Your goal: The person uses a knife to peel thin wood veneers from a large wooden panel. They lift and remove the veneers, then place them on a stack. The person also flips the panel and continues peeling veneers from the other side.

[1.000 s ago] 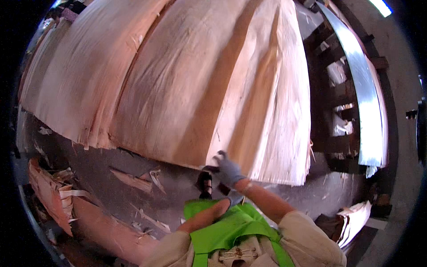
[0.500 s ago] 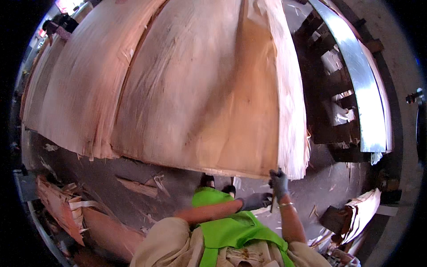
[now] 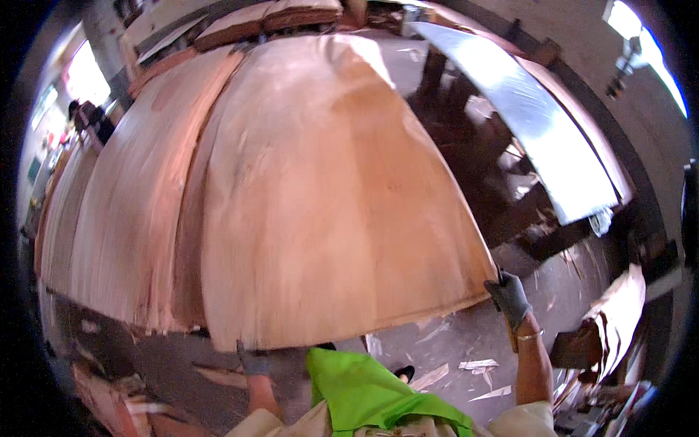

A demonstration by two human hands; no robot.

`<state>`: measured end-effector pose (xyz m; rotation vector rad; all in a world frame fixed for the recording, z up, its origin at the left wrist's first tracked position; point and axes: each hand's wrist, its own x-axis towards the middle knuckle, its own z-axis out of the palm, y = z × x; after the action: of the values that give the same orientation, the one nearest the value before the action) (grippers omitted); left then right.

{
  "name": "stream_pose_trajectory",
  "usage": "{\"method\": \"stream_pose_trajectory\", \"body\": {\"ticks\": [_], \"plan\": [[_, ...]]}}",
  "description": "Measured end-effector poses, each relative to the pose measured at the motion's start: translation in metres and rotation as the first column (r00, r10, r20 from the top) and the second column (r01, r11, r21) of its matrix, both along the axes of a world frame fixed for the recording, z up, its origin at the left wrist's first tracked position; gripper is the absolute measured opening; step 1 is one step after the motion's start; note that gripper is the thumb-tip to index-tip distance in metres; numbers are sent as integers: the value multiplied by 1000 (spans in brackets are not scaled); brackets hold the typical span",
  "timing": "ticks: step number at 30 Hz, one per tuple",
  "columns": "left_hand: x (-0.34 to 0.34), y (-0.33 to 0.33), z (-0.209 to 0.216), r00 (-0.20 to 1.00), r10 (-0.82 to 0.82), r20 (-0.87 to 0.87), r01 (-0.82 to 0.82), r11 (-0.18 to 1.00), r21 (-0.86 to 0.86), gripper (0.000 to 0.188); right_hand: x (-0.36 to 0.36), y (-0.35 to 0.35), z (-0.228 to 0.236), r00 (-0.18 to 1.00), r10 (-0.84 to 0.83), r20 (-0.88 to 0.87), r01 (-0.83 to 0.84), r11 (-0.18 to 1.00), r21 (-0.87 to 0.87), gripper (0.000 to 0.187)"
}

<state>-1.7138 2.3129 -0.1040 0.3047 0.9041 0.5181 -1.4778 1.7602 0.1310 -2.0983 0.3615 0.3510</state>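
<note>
A wide, thin wood veneer sheet [image 3: 328, 218], tan with a darker orange band on its right side, spreads over a pile in front of me. At its near right corner my right hand [image 3: 512, 300], in a grey glove, is closed on the edge. A thin tan stick-like thing [image 3: 513, 339] shows below that hand; its kind cannot be made out. My left hand [image 3: 255, 362], gloved too, grips the sheet's near left corner, with most of the fingers hidden and blurred.
On the left lie more veneer stacks [image 3: 124, 240]. A long shiny metal-like panel [image 3: 535, 131] rests on dark supports at the right. Veneer scraps [image 3: 477, 364] litter the floor, and a bundle of offcuts [image 3: 617, 320] stands at the lower right. Another person [image 3: 91, 124] is at far left.
My left hand has moved from beside the right hand to the sheet's left corner. My right hand has gone right with its corner, and the sheet now spreads wider. The view has tilted up.
</note>
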Motion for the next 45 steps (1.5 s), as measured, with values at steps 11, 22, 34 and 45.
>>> {"method": "stream_pose_trajectory", "body": {"ticks": [11, 22, 34, 45], "plan": [[-21, -219, -83, 952, -301, 55, 274, 918, 288, 64, -20, -321, 8, 937, 133, 323, -100, 988, -117, 23], [241, -461, -59, 924, -376, 74, 347, 903, 254, 65, 102, -600, 23, 942, 2, 337, 83, 968, -237, 23], [543, -764, 28, 782, -465, 415, 375, 883, 283, 49, 313, -963, 20, 822, 126, 556, 185, 864, -468, 15], [642, -1073, 57, 879, -367, 305, 304, 923, 237, 45, 427, -1188, 44, 921, -46, 387, 196, 913, -357, 22]]}}
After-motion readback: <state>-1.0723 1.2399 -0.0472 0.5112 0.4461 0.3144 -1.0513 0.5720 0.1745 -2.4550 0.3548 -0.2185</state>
